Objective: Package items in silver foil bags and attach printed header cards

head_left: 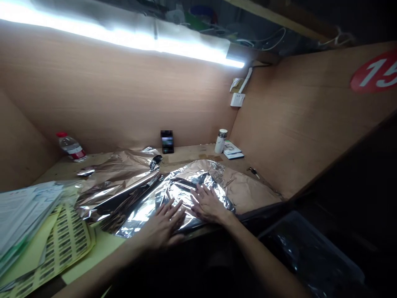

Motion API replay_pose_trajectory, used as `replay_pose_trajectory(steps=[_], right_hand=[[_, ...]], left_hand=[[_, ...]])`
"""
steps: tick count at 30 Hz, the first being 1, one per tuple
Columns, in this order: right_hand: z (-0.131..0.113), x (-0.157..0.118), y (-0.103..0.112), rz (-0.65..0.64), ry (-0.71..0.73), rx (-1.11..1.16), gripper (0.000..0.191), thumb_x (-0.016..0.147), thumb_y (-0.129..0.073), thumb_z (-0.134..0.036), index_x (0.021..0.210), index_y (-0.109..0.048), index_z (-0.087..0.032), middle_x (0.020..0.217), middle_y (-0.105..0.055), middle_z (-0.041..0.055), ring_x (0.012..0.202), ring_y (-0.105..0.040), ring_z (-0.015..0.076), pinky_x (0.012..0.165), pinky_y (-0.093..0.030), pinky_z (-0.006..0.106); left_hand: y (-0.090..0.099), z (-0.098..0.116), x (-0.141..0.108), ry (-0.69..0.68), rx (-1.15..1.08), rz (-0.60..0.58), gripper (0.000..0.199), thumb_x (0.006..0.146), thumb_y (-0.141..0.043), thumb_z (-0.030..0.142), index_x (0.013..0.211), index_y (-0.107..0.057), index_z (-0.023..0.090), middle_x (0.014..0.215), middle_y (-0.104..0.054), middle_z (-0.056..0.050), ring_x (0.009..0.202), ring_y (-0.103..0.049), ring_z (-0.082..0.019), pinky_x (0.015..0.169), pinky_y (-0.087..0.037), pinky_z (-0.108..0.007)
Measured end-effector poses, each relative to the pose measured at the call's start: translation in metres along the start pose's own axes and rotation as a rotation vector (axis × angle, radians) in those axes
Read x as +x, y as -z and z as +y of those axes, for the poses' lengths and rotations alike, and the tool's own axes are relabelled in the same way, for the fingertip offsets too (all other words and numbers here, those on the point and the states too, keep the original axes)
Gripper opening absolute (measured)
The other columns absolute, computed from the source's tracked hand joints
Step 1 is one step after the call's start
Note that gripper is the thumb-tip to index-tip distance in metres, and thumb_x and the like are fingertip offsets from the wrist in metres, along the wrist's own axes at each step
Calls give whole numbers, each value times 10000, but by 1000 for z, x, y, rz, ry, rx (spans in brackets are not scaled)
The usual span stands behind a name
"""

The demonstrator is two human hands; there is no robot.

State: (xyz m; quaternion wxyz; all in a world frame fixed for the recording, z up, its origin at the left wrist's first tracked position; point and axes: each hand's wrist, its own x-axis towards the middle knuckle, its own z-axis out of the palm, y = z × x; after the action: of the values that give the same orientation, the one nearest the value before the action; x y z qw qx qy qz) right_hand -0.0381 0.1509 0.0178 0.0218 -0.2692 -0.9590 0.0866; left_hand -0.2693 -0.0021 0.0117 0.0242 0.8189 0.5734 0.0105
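Shiny silver film (145, 213), perhaps a foil bag, lies crumpled at the front of the bench, and both palms are down on it. My left hand (164, 225) rests flat near its front edge with the fingers stretched forward. Just to the right, my right hand (209, 203) lies with spread fingers on the film's middle. Neither hand grips anything. A second heap of reflective film (118, 182), with folded edges, is left of my hands. At the right, a duller part of the film (248, 190) reaches toward the side panel.
Yellow label sheets (70, 236) and papers (25, 211) cover the left front. Along the back stand a red-capped bottle (72, 148), a phone (167, 142) and a white flask (221, 141), beside a notebook (232, 150). A plastic bin (313, 248) sits below right.
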Motion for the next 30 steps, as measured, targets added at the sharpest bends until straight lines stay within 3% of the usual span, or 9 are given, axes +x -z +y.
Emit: replay_pose_trajectory(steps=[3,6,10,12,16,20,23,26,30], right_hand=[[-19,-29,-1,-30,84,47,856,977,-397,-756,1666,-184,-295,1734,-139,142,1576,-144,441,1218,-178,704],[-34,-68,-10,13,234,35,1123,800,-655,-810,1668,-175,-283,1734,-123,150,1565,-126,487,1220,-146,733],[-19,-101,-22,132,347,-14,598,992,-604,-279,1562,-443,-199,1608,-448,170,1517,-358,375,1235,-275,607],[-2,-104,-20,149,373,87,518,956,-550,-113,1468,-563,-189,1502,-586,141,1445,-487,316,1185,-391,512],[17,-98,0,75,344,375,586,853,-618,-71,1399,-638,-281,1398,-682,46,1362,-583,225,1144,-435,402],[15,-96,4,123,333,312,507,863,-618,-112,1330,-685,-297,1327,-723,45,1293,-632,230,1084,-450,415],[14,-105,-10,353,379,187,405,897,-547,-118,1260,-696,-218,1187,-772,82,1185,-684,245,1007,-460,434],[-3,-115,-26,579,302,70,327,948,-512,-154,1227,-682,-163,970,-777,99,907,-718,246,905,-462,451],[-83,-99,-36,677,-8,44,249,960,-491,-148,1093,-701,-133,743,-686,72,697,-651,244,742,-451,421]], left_hand=[[-20,15,-38,-32,99,18,809,964,-584,315,1666,-181,299,1716,-221,-81,1563,-211,-412,1216,-267,-605],[-34,12,-72,-56,194,107,827,937,-498,111,1664,-173,336,1701,-289,-36,1551,-273,-350,1218,-283,-541],[-30,-1,-100,-83,173,196,797,927,-488,80,1651,-252,314,1666,-380,-38,1488,-375,-327,1176,-372,-478],[-22,-7,-106,-94,91,206,733,947,-486,81,1624,-332,316,1609,-472,-38,1401,-475,-293,1131,-440,-428],[-10,-15,-109,-100,-33,181,537,1020,-508,189,1533,-485,346,1490,-592,-23,1295,-558,-251,1043,-523,-362],[-11,-19,-111,-158,38,185,558,982,-510,154,1521,-502,301,1506,-587,-37,1321,-557,-257,1079,-479,-378],[0,-17,-96,-95,145,203,539,973,-500,141,1492,-538,278,1471,-623,-49,1342,-551,-283,1130,-406,-452],[38,-15,-54,158,242,265,538,967,-440,63,1436,-603,269,1540,-554,-81,1421,-466,-347,1116,-380,-529],[100,-28,8,550,81,350,645,997,-373,100,1622,-345,256,1555,-508,-173,1290,-581,-375,985,-477,-496]])
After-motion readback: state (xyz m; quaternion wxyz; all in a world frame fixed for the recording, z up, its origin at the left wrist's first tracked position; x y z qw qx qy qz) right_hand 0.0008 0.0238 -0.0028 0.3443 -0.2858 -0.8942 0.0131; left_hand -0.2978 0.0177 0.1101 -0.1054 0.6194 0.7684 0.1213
